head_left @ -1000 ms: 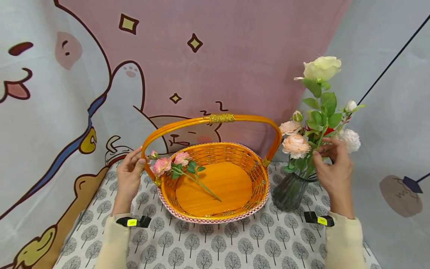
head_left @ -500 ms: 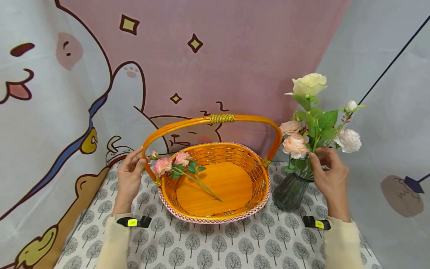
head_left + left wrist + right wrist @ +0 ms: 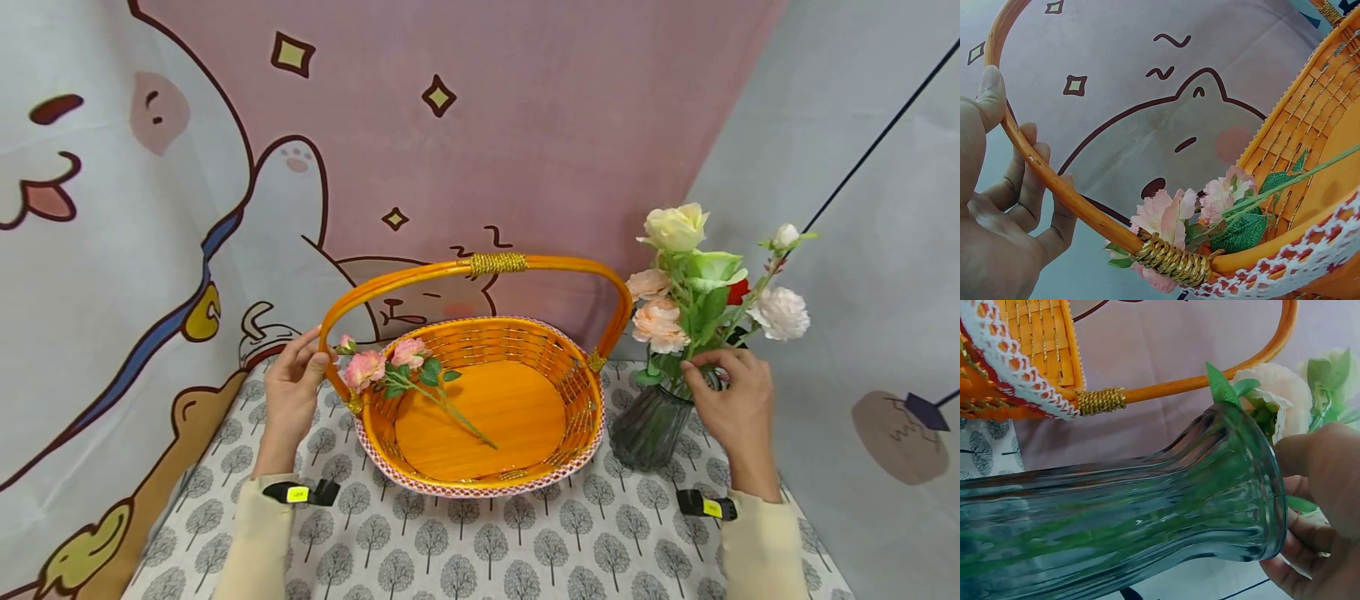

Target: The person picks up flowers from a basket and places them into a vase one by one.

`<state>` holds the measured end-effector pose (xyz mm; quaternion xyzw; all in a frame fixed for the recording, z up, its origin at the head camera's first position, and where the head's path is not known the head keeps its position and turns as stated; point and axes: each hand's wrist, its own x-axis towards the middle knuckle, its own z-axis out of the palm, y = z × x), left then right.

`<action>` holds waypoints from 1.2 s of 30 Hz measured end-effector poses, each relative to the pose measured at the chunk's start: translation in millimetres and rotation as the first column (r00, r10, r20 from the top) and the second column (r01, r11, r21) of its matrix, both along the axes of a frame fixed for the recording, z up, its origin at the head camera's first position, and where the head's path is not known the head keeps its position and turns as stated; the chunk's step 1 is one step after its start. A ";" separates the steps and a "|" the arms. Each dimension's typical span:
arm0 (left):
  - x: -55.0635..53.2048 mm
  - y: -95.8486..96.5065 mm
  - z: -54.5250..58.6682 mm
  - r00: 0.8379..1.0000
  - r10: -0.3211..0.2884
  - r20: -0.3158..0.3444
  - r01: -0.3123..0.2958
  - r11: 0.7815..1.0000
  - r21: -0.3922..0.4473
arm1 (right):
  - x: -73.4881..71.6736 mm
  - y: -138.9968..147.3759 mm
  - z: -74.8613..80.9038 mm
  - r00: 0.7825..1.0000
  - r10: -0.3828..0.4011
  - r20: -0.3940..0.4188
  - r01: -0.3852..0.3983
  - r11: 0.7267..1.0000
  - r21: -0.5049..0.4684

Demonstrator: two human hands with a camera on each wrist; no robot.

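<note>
My left hand [image 3: 291, 385] holds the left side of the wicker basket's handle [image 3: 375, 287], thumb on one side and fingers on the other. Inside the orange basket [image 3: 480, 408], a pink flower stem [image 3: 450, 404] leans with its blooms over the left rim. On the right, my right hand [image 3: 733, 396] pinches the stem of a cream rose [image 3: 675, 227] just above the ribbed glass vase [image 3: 648, 433]. In the right wrist view, fingers [image 3: 1310, 544] are beside the vase's rim, and the pinched stem is largely hidden. Peach flowers [image 3: 660, 325] and a white flower [image 3: 780, 313] stand in the vase.
The cloth with tree prints [image 3: 491, 546] covers the table. A pink cartoon backdrop [image 3: 540, 125] rises close behind the basket, and a grey-white drape [image 3: 862, 333] hangs to the right of the vase.
The cream rose has come down and slightly left with my right hand, its bloom now much nearer the other flowers. A pale green bloom shows below it. My left hand stays on the handle.
</note>
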<state>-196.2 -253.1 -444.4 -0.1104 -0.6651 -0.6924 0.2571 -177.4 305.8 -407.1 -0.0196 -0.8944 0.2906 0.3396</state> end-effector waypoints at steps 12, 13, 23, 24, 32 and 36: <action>-0.2 -2.1 -0.6 1.000 -0.007 -0.003 0.007 1.000 0.011 | 6.4 -3.3 -3.5 0.930 -0.098 0.354 0.125 0.991 -0.055; 0.3 -2.2 -1.4 1.000 -0.009 -0.006 0.009 1.000 0.008 | 7.6 -3.4 -3.0 0.925 -0.095 0.367 0.130 0.989 -0.072; 2.5 -0.3 -6.3 1.000 -0.027 -0.014 0.027 1.000 -0.012 | 23.4 -0.8 -5.1 0.934 -0.100 0.343 0.147 0.983 -0.113; 2.7 -0.5 -6.2 1.000 -0.022 -0.016 0.022 1.000 -0.011 | 24.0 -0.5 -5.2 0.938 -0.097 0.334 0.140 0.984 -0.108; 2.5 -1.8 -3.7 0.999 -0.034 -0.030 0.034 0.999 0.001 | 27.8 2.9 -2.9 0.938 -0.085 0.337 0.136 0.982 -0.131; 0.6 -2.3 -3.0 0.997 -0.053 -0.048 0.053 0.998 0.013 | 28.6 3.3 -0.1 0.945 -0.099 0.312 0.151 0.978 -0.145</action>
